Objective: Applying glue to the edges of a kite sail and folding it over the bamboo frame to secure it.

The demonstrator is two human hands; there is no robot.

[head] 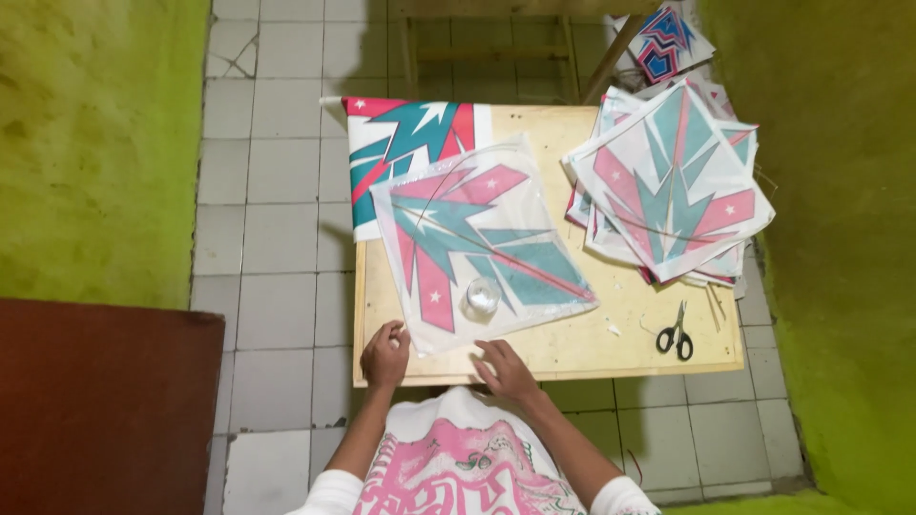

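Note:
A paper kite [482,243] with teal and pink shapes lies flat on a wooden table [611,334], its thin stick frame showing on top. A small clear round container [482,297] sits on its near part. My left hand [385,357] pinches the kite's near-left corner at the table's front edge. My right hand [506,370] rests flat with fingers spread on the kite's near edge, just below the container.
A stack of several finished kites [668,181] lies at the table's right. Black-handled scissors [676,334] are near the front right corner. More printed paper [405,143] hangs off the far left. A wooden chair frame [491,52] stands behind. Green walls flank a tiled floor.

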